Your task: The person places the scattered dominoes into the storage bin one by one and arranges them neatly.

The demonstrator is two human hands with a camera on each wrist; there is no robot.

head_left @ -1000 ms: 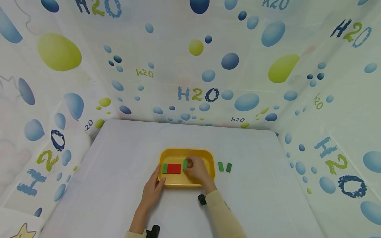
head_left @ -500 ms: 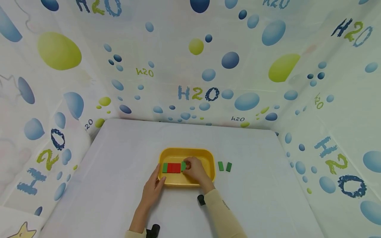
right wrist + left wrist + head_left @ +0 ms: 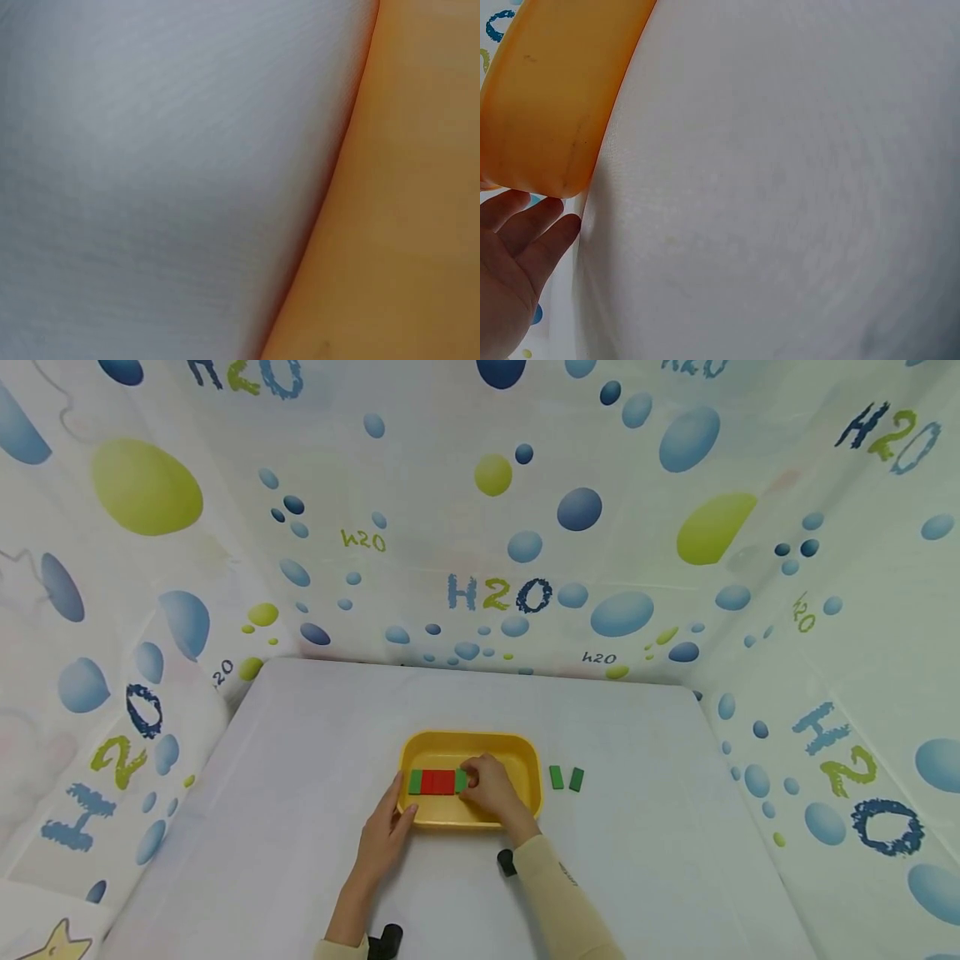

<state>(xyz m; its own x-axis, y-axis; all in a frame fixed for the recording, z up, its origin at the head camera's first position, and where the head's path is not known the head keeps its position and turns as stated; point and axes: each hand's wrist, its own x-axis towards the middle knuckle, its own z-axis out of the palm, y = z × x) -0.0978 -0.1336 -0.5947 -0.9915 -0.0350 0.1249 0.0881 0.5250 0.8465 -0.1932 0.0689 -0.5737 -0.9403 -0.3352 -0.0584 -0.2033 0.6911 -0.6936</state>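
In the head view a yellow tray (image 3: 480,819) lies on the white-covered table. My left hand (image 3: 384,839) holds its near left corner, thumb at the rim and fingers along the left end. The left wrist view shows those fingertips (image 3: 568,225) right at the tray's outer wall. Inside the tray, a green block (image 3: 416,782) and red blocks (image 3: 438,782) form a flat row. My right hand (image 3: 491,789) pinches another green block (image 3: 461,780) at the row's right end, partly covered by the fingers. The right wrist view catches only tray wall (image 3: 397,187) and table.
Two loose green blocks, one nearer the tray (image 3: 556,777) and one farther right (image 3: 576,779), lie on the table (image 3: 637,827) beyond the tray's right end. A curtain (image 3: 420,485) printed with bubbles and lettering surrounds the table on three sides.
My right hand has moved slightly left with its green block, bringing it from a gap away up against the red blocks. The left hand stays at the tray.
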